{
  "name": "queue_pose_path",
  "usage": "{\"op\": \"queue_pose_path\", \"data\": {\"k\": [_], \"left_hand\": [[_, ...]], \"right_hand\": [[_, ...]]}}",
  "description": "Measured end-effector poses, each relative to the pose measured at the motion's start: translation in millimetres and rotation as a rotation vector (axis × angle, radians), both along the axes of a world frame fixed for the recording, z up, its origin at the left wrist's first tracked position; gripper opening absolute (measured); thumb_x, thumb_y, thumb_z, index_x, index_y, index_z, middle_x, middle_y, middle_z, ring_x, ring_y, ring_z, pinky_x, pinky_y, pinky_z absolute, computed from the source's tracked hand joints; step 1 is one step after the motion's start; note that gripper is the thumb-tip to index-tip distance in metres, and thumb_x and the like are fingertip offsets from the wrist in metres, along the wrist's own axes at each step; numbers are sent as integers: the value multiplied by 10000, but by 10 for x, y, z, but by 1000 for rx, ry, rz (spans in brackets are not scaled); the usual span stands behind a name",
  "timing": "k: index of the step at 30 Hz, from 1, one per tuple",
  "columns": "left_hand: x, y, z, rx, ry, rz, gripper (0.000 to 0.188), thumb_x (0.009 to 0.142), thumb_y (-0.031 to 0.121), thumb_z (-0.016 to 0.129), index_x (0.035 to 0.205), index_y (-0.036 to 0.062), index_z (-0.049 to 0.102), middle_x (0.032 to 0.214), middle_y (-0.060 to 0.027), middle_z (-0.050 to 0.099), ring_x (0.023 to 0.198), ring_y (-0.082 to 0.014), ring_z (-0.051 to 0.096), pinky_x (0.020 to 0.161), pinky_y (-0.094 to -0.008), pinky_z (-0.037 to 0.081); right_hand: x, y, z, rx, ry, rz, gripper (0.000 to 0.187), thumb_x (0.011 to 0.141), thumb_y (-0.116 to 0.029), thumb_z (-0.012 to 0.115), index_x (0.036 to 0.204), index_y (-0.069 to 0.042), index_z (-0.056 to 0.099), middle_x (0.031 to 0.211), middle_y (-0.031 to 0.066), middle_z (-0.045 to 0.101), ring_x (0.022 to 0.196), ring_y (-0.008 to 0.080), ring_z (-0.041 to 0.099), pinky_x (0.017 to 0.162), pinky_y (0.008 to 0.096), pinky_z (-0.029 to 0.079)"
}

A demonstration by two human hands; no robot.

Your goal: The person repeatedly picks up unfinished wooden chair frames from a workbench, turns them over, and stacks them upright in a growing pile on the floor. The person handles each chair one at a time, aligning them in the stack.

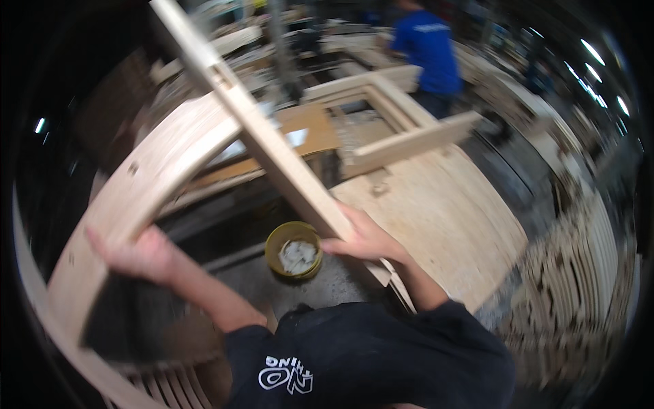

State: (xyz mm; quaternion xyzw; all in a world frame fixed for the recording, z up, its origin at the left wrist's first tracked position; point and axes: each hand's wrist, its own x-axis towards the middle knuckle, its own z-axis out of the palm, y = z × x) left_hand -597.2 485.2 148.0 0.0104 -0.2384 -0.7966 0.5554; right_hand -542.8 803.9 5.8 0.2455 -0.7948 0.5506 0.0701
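Smooth-looking matt wood is being presented by the curved piece (160, 157) at left, the straight beam (289, 163) and the right panel (436, 218), dull cloth by the near shirt (409, 354).

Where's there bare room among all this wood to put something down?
The widest bare patch seems to be on the pale panel, bordered by the wooden frame at its far end, the right hand and beam at left, and stacked wooden pieces crowding the right. Some floor shows right of the yellow bucket. The blurred background is crowded with boards.
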Motion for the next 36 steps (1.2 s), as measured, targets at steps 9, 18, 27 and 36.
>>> {"op": "queue_pose_path", "data": {"k": [9,18,27,36], "left_hand": [[-1436,-2208,-207,83,-109,-140,458,942,321,489,1265,-2,460,1239,-168,559,1130,-338,556,1011,-482,428],[-3058,-4646,-507,367,-399,83,535,835,115,706,1232,-47,385,1205,-226,569,993,-352,650,805,-508,593],[-4676,-5980,-1514,314,-625,-166,433,804,94,676,1176,-63,521,1086,-180,636,942,-315,653,846,-443,539],[-5295,-6390,-2192,184,-689,-517,439,934,301,473,1238,-8,544,1260,-176,582,1158,-352,565,1038,-502,425]], "right_hand": [[-406,-1762,-120,-597,-774,376,573,776,5,646,1303,-35,426,996,91,573,814,141,606,652,298,585],[-1286,-4537,-118,-720,-707,409,645,838,41,646,1386,-28,312,1086,49,510,945,90,510,788,237,456],[-2452,-6018,59,-655,-930,234,444,877,-47,643,1252,-20,408,1004,56,570,893,107,553,783,260,468],[-3018,-6437,-52,-551,-920,111,595,862,-114,689,1333,19,352,1060,97,565,975,125,549,849,280,473]]}}
